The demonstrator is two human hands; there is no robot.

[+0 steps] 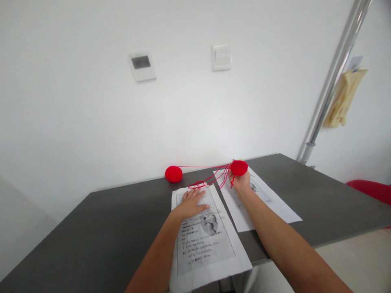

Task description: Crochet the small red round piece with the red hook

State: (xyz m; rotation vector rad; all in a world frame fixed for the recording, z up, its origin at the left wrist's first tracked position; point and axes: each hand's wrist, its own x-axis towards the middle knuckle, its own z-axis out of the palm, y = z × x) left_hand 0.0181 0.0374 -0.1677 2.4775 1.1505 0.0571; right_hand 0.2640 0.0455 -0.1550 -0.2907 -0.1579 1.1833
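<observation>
My left hand (192, 203) lies flat with its fingers spread on a printed sheet of paper (210, 252), which hangs slightly over the near table edge. In my right hand (242, 182) is a round red yarn piece (239, 167), raised above a second printed sheet (275, 209). Whether the piece is crocheted or wound cannot be made out. Loose red yarn (210, 179) hangs in loops from it and trails onto the table. One strand runs left to a red ball of yarn (174, 174) at the back of the table. A small bit of yellow shows behind my right fingers.
The dark grey table (122, 228) stands against a white wall. A metal pole (331, 85) slants up at the right, near hanging pale yellow gloves (343, 99). Part of a red chair (371, 190) shows beyond the right table edge. A switch (221, 58) is on the wall.
</observation>
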